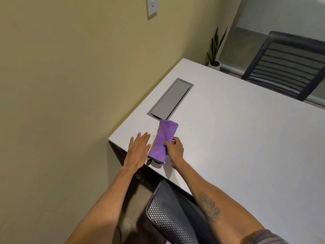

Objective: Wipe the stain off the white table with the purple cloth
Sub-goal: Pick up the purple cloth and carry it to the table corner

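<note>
A folded purple cloth (162, 138) lies on the white table (237, 138) near its front left corner. My right hand (175, 149) pinches the cloth's right edge about halfway along. Flat on the table just left of the cloth rests my left hand (139, 149), fingers spread, holding nothing. A small dark mark (149, 162) shows at the table's edge under the cloth's near end, partly hidden by it.
A grey metal cable hatch (169, 99) is set into the table just beyond the cloth. A mesh chair (168, 213) stands below the near edge, another chair (284, 66) at the far side. The yellow wall (70, 85) runs along the left. A potted plant (214, 50) stands in the corner.
</note>
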The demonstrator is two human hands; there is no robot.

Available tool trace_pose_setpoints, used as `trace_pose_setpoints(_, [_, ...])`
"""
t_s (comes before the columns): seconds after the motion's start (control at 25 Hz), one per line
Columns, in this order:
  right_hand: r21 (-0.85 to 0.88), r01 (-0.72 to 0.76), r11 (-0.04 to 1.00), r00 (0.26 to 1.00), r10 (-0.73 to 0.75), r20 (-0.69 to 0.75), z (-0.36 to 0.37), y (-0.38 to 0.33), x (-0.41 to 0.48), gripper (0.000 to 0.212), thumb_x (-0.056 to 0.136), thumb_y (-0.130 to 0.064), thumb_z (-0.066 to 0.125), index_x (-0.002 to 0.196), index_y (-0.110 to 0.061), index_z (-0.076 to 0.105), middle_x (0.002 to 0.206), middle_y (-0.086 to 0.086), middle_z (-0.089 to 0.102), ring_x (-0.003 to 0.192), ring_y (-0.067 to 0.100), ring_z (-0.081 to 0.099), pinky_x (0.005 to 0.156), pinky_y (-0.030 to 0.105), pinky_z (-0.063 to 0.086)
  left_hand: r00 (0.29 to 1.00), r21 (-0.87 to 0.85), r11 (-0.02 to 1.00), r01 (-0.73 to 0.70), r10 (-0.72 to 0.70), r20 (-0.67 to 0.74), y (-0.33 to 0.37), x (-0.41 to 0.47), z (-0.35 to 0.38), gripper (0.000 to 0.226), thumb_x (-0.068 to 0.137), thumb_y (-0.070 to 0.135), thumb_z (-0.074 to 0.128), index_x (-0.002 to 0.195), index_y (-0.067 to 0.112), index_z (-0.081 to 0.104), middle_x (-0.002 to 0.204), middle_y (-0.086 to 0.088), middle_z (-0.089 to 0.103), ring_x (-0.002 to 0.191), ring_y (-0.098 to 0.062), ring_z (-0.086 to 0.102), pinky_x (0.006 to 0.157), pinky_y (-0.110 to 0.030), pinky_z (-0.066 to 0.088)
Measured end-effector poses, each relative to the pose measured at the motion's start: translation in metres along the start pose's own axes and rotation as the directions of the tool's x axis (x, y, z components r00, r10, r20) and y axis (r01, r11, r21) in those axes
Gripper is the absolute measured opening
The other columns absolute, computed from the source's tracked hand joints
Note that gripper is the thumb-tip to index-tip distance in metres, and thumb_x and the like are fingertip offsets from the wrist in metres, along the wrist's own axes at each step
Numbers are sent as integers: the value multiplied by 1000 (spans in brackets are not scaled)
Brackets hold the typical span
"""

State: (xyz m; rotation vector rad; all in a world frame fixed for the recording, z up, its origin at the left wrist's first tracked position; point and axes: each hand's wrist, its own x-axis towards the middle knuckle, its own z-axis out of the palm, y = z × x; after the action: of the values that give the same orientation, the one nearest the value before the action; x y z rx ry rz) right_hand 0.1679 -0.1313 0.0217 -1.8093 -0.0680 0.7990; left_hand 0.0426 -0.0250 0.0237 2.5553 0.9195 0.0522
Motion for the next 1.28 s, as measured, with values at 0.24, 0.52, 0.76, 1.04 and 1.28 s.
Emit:
trace_pose_setpoints(0.24, [-9, 91, 996, 990, -92, -109, -109, -17, -17, 29, 88, -24, 63, 115, -16, 55, 100, 1, 63, 80, 12, 61, 58, 22, 46, 993, -128, 987, -99, 89, -77, 112, 12, -16, 52, 107, 27, 41, 157, 19, 29, 162, -2, 35, 153, -23, 23, 126, -48, 9])
trace_pose_setpoints(0.52, [-207, 260, 943, 941, -296, -167, -269, -3, -67, 33, 82, -23, 63, 113, -27, 54, 104, -7, 66, 88, 16, 64, 72, 32, 55, 962, -152, 951, -268, 256, -97, 261, -12, 8, 51, 106, 18, 45, 155, 21, 33, 157, 4, 41, 146, -19, 36, 122, -53, 13])
trace_pose_setpoints(0.76, [-230, 325, 917, 910, -370, -190, -404, 47, -128, 36, 83, -19, 64, 117, -23, 53, 111, -6, 65, 90, 12, 63, 65, 10, 47, 852, -30, 853, -521, 517, -81, 385, -59, 48, 39, 98, 8, 54, 131, 29, 59, 127, 8, 63, 117, -21, 58, 114, -52, 28])
trace_pose_setpoints(1.04, [-115, 280, 953, 921, -300, -247, -542, 106, -214, 74, 91, -12, 67, 149, -29, 24, 135, 1, 55, 108, 24, 65, 87, 36, 60, 645, 192, 660, -726, 751, -142, 529, -150, 93, 22, 87, 10, 72, 99, 29, 70, 99, 9, 71, 98, -22, 65, 103, -49, 35])
trace_pose_setpoints(1.28, [-254, 309, 917, 827, -391, -403, -650, 151, -284, 78, 95, 2, 55, 156, -30, 19, 152, 4, 40, 124, 19, 55, 104, 46, 50, 404, 315, 401, -860, 913, -59, 610, -234, 127, 30, 72, 19, 89, 92, 36, 74, 100, 10, 74, 97, -24, 68, 97, -48, 43])
